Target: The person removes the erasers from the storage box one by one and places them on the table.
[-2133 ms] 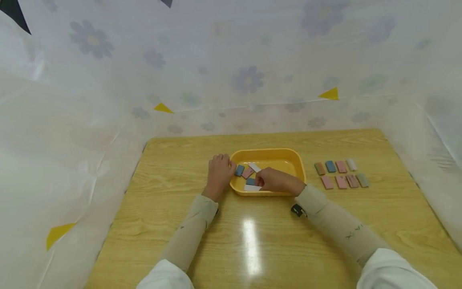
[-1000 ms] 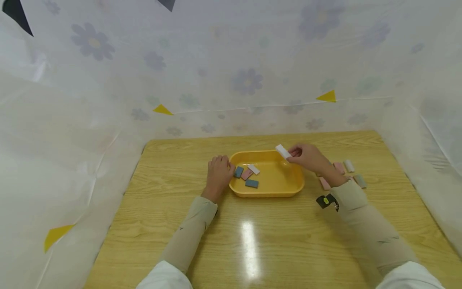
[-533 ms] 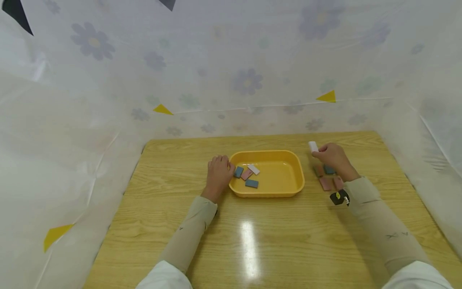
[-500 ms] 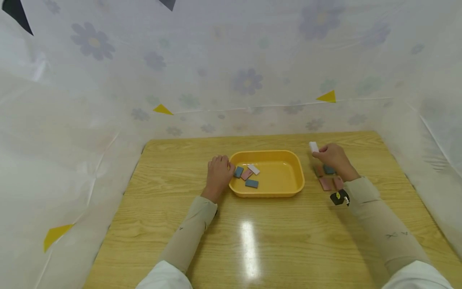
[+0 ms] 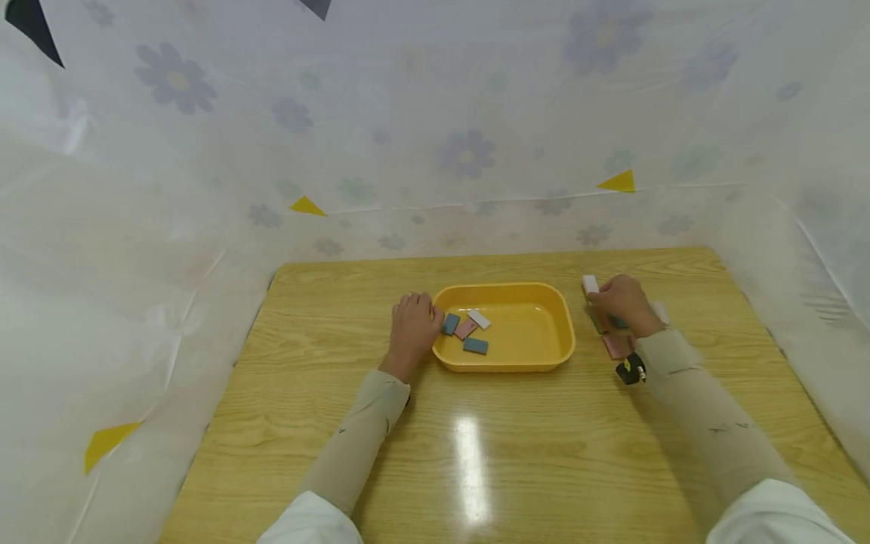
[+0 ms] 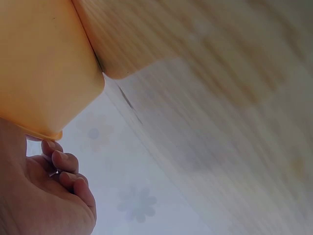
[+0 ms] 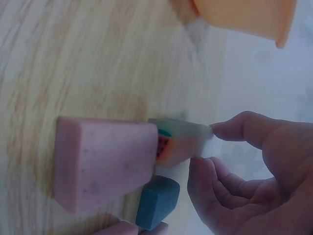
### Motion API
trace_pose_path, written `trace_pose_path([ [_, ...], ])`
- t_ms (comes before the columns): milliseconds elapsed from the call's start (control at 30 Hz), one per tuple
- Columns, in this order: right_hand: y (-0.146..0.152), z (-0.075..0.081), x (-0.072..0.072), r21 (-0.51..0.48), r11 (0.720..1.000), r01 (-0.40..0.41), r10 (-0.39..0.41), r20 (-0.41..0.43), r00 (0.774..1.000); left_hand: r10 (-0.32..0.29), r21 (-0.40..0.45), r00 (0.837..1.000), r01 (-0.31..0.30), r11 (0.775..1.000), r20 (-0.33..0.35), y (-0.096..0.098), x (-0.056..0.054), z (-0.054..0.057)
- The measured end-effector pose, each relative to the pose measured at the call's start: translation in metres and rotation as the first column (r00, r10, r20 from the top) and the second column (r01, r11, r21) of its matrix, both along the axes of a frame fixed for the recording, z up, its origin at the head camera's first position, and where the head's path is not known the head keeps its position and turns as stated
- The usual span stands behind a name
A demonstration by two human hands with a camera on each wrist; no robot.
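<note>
White block (image 5: 590, 284): clamped between thumb and fingers of right hand (image 5: 624, 302), its far end projecting past them; worktop (image 5: 544, 453) contact unclear. Right wrist view alone shows watermelon mark (image 7: 164, 145) on adjacent green-orange block (image 7: 184, 142). Left wrist view: left hand's (image 5: 413, 329) fingers curled round tray (image 5: 503, 368) rim.

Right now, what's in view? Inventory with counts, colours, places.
Table: 1, yellow-brown, centre
Tray: 1, yellow, on the table
Blue blocks: 2, blue, tray's left
Pink block: 1, pink, tray's left
White tray block: 1, white, tray's left
Held block: 1, white, right of tray
Table blocks: count hidden, mixed colours, right of tray
Sheeting: count unclear, whitish, around table
Triangles: 3, yellow, on sheeting
Dark patches: 2, blackish, upper edge
Wrist device: 1, black, right wrist
Sleeves: 2, beige, both arms
Left hand: 1, bare, tray's left rim
Right hand: 1, bare, pinching held block
</note>
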State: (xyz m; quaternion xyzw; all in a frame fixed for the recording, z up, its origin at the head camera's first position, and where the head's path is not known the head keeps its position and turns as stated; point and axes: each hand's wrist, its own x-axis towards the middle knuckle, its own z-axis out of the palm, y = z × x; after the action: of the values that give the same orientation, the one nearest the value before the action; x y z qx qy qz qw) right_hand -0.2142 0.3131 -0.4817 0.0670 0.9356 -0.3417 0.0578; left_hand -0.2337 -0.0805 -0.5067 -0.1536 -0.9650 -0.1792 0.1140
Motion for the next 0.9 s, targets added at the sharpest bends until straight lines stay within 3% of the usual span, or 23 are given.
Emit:
trace_pose_path([
  [433, -0.004, -0.014, -0.002, 0.023, 1.0, -0.004, 0.004, 0.014, 1.0, -0.004, 0.006, 1.0, 0.004, 1.0, 0.004, -0.001, 0.0, -0.001],
  [567, -0.006, -0.014, -0.001, 0.072, 0.997, -0.018, 0.018, 0.006, 1.0, -0.009, 0.005, 1.0, 0.009, 1.0, 0.008, 0.0, 0.0, 0.0],
  [700, -0.013, -0.008, 0.001, 0.115, 0.993, -0.022, 0.029, -0.056, 0.998, -0.014, 0.004, 1.0, 0.013, 1.0, 0.019, 0.0, -0.001, -0.001],
  [900, -0.043, 0.018, 0.004, 0.044, 0.997, -0.065, 0.071, -0.134, 0.988, -0.002, -0.006, 1.0, 0.002, 1.0, 0.01, -0.001, -0.003, -0.004],
])
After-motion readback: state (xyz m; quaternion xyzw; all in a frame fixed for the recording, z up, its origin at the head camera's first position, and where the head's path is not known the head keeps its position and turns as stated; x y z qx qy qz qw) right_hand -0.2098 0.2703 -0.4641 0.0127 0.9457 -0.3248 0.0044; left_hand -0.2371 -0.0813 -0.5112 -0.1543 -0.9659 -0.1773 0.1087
